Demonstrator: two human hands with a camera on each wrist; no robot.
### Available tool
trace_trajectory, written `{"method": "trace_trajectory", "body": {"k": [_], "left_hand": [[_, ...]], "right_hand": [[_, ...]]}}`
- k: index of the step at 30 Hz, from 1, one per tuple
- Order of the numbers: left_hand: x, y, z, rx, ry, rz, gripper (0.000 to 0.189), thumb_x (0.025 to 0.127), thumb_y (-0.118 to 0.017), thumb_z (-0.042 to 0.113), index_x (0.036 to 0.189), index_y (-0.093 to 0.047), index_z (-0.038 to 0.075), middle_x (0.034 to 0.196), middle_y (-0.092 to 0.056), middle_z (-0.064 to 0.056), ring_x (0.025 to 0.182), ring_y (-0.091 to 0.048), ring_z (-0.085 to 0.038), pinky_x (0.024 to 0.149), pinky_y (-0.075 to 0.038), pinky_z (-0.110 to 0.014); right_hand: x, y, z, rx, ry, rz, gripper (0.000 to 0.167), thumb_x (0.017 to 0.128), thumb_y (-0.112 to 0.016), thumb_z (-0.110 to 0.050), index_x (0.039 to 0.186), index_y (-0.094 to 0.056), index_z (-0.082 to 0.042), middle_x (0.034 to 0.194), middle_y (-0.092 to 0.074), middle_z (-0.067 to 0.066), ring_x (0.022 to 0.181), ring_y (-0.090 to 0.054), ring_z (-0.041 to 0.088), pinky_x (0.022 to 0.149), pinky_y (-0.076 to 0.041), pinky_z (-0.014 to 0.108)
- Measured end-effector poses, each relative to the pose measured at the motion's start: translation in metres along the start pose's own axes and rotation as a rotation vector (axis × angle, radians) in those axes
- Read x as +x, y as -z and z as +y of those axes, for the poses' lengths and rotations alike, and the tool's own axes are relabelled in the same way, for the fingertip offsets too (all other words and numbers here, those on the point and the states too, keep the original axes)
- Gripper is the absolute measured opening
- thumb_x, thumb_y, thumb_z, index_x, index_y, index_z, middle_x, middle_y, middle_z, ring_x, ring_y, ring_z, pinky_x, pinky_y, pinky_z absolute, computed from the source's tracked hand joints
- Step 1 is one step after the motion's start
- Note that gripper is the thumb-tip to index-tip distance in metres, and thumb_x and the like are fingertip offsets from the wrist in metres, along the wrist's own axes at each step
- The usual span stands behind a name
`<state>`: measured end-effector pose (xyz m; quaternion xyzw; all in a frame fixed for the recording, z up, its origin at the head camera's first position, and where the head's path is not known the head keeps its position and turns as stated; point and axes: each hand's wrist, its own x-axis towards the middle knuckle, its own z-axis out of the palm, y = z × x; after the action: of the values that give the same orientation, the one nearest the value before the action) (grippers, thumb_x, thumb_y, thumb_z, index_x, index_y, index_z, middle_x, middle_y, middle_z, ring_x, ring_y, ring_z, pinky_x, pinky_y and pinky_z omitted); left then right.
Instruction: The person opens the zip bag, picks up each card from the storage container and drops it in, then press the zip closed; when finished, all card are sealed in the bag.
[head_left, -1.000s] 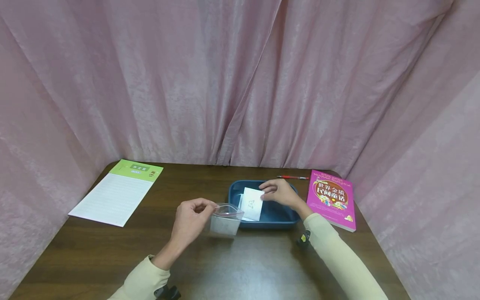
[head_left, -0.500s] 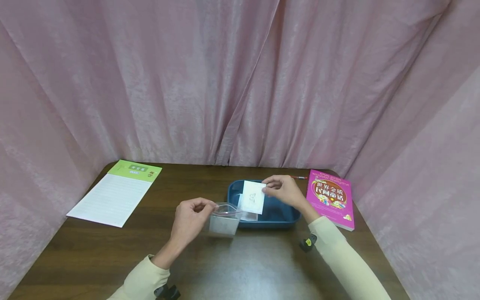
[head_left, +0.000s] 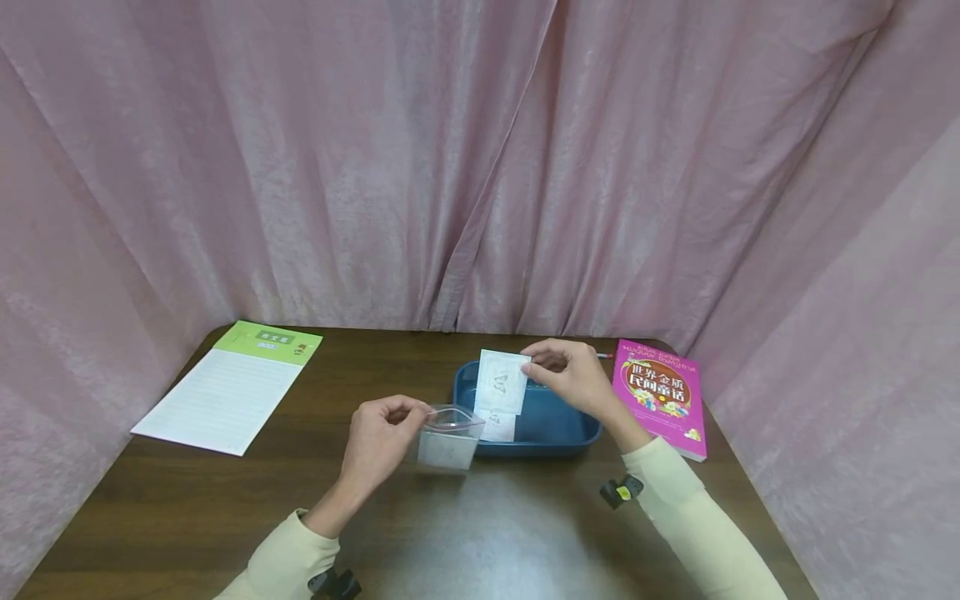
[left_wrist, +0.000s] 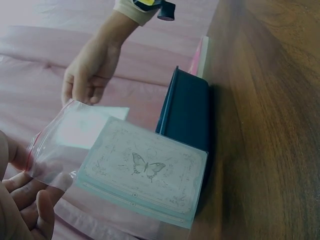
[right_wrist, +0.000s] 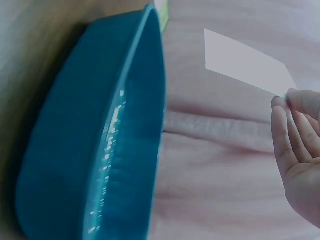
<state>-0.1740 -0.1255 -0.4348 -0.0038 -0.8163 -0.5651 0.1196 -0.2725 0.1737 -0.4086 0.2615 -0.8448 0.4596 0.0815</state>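
Observation:
My left hand (head_left: 382,437) pinches the top edge of a clear zip bag (head_left: 450,417) with a red seal line. Inside the bag is a pale card printed with a butterfly (left_wrist: 145,167). Between thumb and fingers of my right hand (head_left: 573,375) is a white card (head_left: 501,382) with a small butterfly drawing, held up by its edge over the blue tray (head_left: 558,450). Another pale butterfly card (head_left: 498,427) shows below it, at the tray's left side. In the right wrist view the held card (right_wrist: 245,62) appears as a plain sheet beyond the tray's rim.
A pink book (head_left: 660,396) lies right of the tray, and a red pen (head_left: 604,356) is mostly hidden behind my right hand. At the left lies a writing pad (head_left: 225,392) with a green top. Pink curtains (head_left: 360,167) enclose the brown table (head_left: 315,500).
My right hand has lifted the white card up and slightly away, and its drawing has turned. More of the card beneath shows. The left hand and the bag have stayed in place.

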Motion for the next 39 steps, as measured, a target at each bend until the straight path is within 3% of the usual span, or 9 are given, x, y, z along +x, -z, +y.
{"method": "trace_trajectory", "body": {"k": [20,25,39], "left_hand": [[0.0,0.0,-0.001,0.016,0.019,-0.006,0.012,0.09,-0.07,0.014,0.083,-0.08,0.014,0.081,-0.076,0.0,0.07,-0.063,-0.015,0.056,-0.043,-0.025],[0.001,0.0,0.0,0.013,0.011,0.003,0.013,0.089,-0.07,0.013,0.082,-0.08,0.015,0.079,-0.076,0.001,0.068,-0.063,-0.013,0.055,-0.042,-0.024],[0.0,-0.001,0.001,-0.011,0.019,-0.001,0.012,0.088,-0.07,0.011,0.082,-0.08,0.012,0.078,-0.075,-0.001,0.067,-0.06,-0.013,0.053,-0.04,-0.024]], "right_hand": [[-0.006,0.005,-0.067,0.058,0.195,0.151,0.009,0.089,-0.079,-0.011,0.098,-0.077,-0.011,0.086,-0.077,-0.001,0.072,-0.069,0.011,0.064,-0.054,0.025],[-0.009,0.003,-0.08,0.099,0.216,0.137,0.012,0.088,-0.079,-0.007,0.099,-0.077,-0.01,0.089,-0.077,-0.001,0.076,-0.071,0.012,0.069,-0.057,0.026],[-0.011,-0.012,-0.081,0.134,0.252,0.104,0.013,0.088,-0.078,-0.005,0.099,-0.076,-0.011,0.09,-0.076,0.0,0.076,-0.071,0.013,0.07,-0.058,0.028]]}}
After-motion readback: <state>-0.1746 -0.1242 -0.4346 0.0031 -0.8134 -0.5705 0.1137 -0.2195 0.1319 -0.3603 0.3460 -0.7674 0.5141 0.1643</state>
